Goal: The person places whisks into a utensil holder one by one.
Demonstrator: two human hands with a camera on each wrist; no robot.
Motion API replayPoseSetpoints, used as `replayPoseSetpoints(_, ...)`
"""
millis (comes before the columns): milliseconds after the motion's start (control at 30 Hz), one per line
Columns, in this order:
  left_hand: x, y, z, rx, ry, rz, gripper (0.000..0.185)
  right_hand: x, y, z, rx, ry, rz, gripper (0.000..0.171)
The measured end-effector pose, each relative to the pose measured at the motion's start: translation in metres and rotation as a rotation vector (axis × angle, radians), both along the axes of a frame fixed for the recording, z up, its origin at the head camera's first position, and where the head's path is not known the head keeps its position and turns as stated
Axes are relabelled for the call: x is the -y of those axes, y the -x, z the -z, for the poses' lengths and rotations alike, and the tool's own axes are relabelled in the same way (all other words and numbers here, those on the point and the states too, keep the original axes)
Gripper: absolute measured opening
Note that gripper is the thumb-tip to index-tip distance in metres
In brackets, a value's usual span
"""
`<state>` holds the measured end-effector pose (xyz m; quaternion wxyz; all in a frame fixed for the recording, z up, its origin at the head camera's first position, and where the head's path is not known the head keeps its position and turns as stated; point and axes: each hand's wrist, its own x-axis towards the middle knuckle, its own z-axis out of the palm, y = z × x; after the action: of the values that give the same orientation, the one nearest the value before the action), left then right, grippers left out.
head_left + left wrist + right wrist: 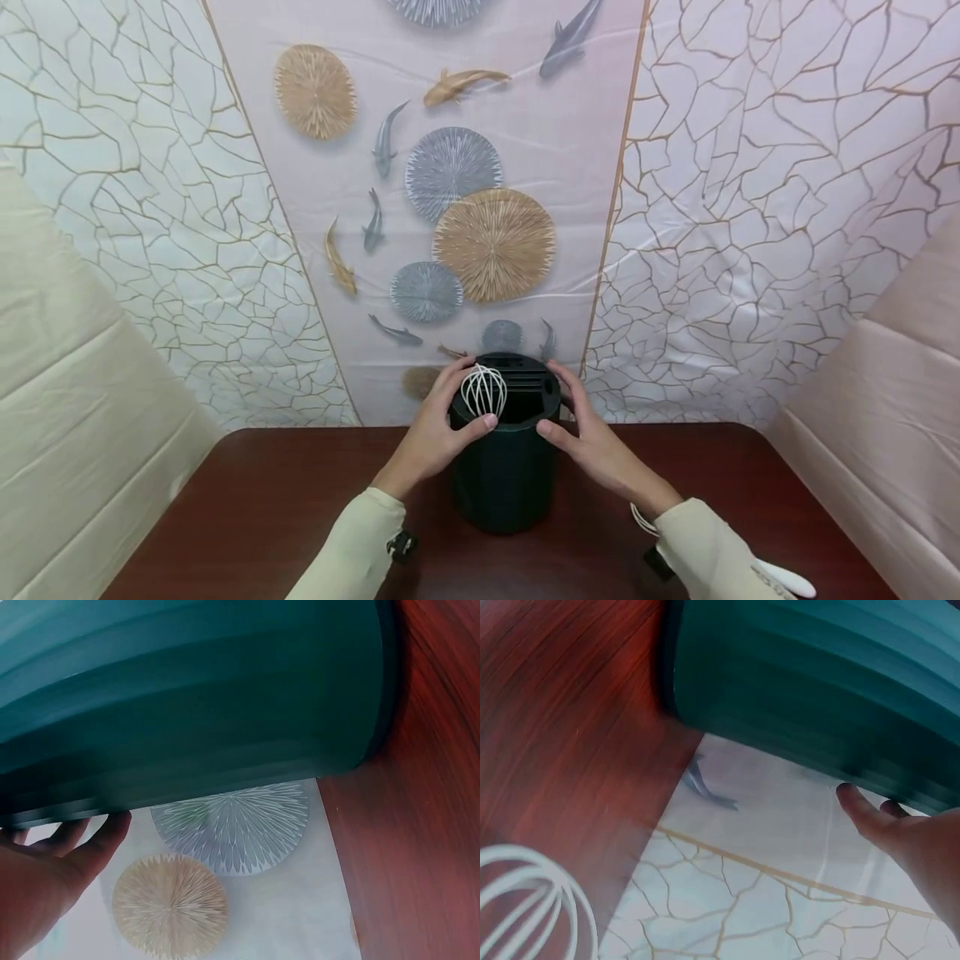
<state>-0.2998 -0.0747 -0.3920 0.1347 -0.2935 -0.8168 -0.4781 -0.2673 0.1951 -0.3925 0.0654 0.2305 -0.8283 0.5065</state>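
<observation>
Your left hand [435, 433] and right hand [592, 442] clasp the dark green utensil holder [506, 467] at its rim. Rigid, probably light plastic; ribbed wall aids grip. White whisk [483, 390] stands inside and could rattle.

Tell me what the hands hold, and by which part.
Both hands grip the dark green holder at its top rim: left hand on its left side, right hand on its right.
</observation>
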Motion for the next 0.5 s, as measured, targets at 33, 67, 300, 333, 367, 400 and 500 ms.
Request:
replayPoseSetpoints(33, 0.000, 0.000, 0.000, 0.004, -0.004, -0.001, 0.074, -0.002, -0.001, -0.001, 0.007, -0.011, 0.006, 0.081)
replayPoseSetpoints(67, 0.001, 0.000, 0.001, 0.007, -0.004, -0.004, 0.075, -0.004, -0.003, -0.002, 0.008, -0.023, 0.015, 0.081)
replayPoseSetpoints(300, 0.003, 0.001, 0.004, -0.010, -0.004, -0.017, 0.073, -0.019, -0.016, -0.012, -0.035, -0.074, 0.035, 0.078)
replayPoseSetpoints(333, 0.002, 0.001, 0.004, -0.013, -0.007, -0.014, 0.072, -0.022, -0.018, -0.014, -0.038, -0.074, 0.032, 0.077)
replayPoseSetpoints(367, 0.002, 0.001, 0.004, -0.015, -0.011, -0.011, 0.071, -0.024, -0.020, -0.016, -0.036, -0.073, 0.029, 0.075)
replayPoseSetpoints(400, 0.001, 0.001, 0.005, -0.017, -0.016, -0.009, 0.070, -0.027, -0.022, -0.018, -0.026, -0.072, 0.029, 0.074)
replayPoseSetpoints(500, 0.000, 0.001, 0.005, -0.011, -0.019, -0.006, 0.070, -0.035, -0.030, -0.025, 0.011, -0.077, 0.044, 0.063)
